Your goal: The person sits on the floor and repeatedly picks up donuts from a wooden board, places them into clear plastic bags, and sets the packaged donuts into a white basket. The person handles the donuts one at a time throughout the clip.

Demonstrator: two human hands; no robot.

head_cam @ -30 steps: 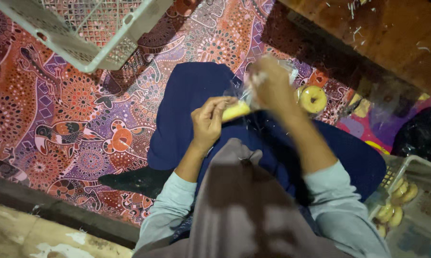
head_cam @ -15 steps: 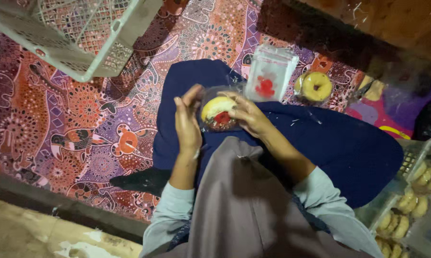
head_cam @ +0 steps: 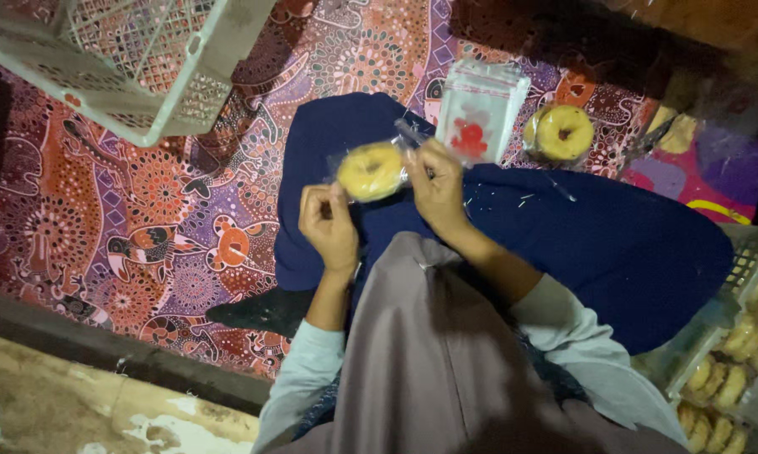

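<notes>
Doughnut in clear bag (head_cam: 371, 171): pale yellow, darker centre. Second doughnut (head_cam: 561, 132): same yellow, brownish hole. Stack of clear bags (head_cam: 480, 109): see-through with red print. Mat (head_cam: 144, 219): busy red, purple, orange, with dotted animal shapes (white outlines). Lap cloth (head_cam: 597, 244): plain navy. Sleeves (head_cam: 307, 370): light blue. Crate (head_cam: 110, 63): pale, perhaps off-white in dim light.

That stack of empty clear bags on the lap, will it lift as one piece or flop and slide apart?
The stack of clear bags looks thin and glossy, so it will likely sag if lifted by one edge. The smooth film probably lets the sheets slip over each other. It seems very light, resting loosely on the dark blue cloth, so a nudge could shift it.
</notes>
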